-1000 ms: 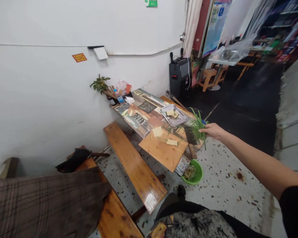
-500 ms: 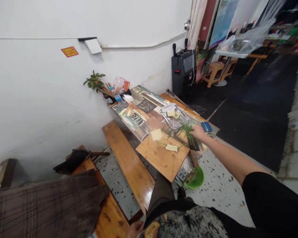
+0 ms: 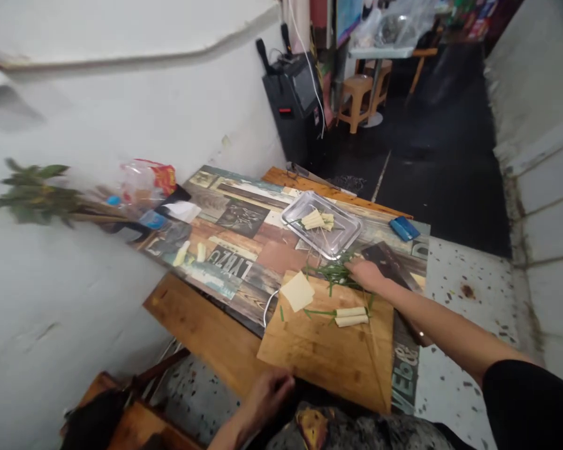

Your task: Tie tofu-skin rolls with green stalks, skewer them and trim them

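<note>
- The right hand (image 3: 365, 274) touches the bunch of long, thin green leaves (image 3: 332, 272), which lies at the far edge of the brown wooden board (image 3: 328, 362); I cannot tell whether its fingers are clamped on the leaves.
- The left hand (image 3: 268, 397) is beside the near edge of this board, with fingers bent inward; whether the tips meet, I cannot tell.
- On the board are two pale rolls (image 3: 351, 317) and a pale square sheet (image 3: 297, 291).
- Beyond the leaves, a silver rectangular tray (image 3: 349, 240) bears more pale rolls (image 3: 313, 219).

Black speaker (image 3: 293, 94) near tan stools (image 3: 355, 94)
</note>
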Tool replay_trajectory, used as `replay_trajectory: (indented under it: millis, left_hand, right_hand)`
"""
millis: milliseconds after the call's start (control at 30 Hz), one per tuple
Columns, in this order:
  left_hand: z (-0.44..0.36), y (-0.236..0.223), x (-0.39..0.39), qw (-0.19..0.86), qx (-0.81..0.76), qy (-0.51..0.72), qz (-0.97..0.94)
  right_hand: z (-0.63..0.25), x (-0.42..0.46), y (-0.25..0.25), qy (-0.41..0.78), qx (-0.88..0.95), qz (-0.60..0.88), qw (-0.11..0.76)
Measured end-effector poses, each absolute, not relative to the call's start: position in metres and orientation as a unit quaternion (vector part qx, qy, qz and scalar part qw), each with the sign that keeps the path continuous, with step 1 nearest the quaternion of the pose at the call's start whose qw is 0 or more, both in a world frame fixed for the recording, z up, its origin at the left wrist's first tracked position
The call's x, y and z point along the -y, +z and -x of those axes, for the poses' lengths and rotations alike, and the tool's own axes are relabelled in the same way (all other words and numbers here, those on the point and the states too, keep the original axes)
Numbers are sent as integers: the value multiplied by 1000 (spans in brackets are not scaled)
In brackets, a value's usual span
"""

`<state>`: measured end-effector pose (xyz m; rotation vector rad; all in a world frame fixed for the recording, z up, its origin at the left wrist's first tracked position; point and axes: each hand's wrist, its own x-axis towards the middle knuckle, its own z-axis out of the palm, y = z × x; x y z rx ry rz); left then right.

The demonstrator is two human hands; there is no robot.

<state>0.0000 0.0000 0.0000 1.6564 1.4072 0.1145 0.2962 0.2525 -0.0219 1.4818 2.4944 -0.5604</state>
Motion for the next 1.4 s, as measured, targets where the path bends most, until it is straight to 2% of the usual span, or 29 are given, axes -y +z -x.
replay_trajectory:
  millis: [100,200,300,400,600,733,867,933,1033,1133,1267,1400]
  left_hand:
    - [31,-19,-65,318,-546,144,-762]
    - [47,-32,-122,187,-449,147,-861]
    - [57,-47,-156,123,-333,133,-925]
    - [63,-59,-168,114,-270,114,-949]
    - [66,-68,-180,104,-224,114,-962]
    - [71,-71,-192,64,-221,123,-965]
    - [77,-82,-201,42,-236,195,-951]
    - [79,-88,-205,53,-239,221,-944]
    - [78,-95,-209,81,-234,243,-938]
    - [75,-97,-213,104,-226,261,-933]
    - [65,-83,-225,105,-207,253,-939]
    - [51,-43,-227,17,-207,220,-953]
  right_hand:
    - [-303,-245,-25,-184,-856,-475,84]
    - [-319,-239,-16,-177,-861,-476,17]
    - [-330,-240,-13,-178,-853,-485,-74]
    - [-329,-245,-19,-182,-848,-484,-112]
    - [-307,-248,-5,-72,-837,-540,-43]
    - [-261,-229,6,-26,-813,-578,-61]
    - [-188,-188,-15,-85,-879,-465,-68]
    - [-159,-166,-32,-63,-902,-424,-60]
    - [-136,-145,-53,15,-894,-444,-62]
    - [-134,-140,-61,17,-877,-473,-77]
    - [-143,-156,-48,-7,-858,-504,-93]
    - [-162,-157,-17,-10,-840,-514,-173]
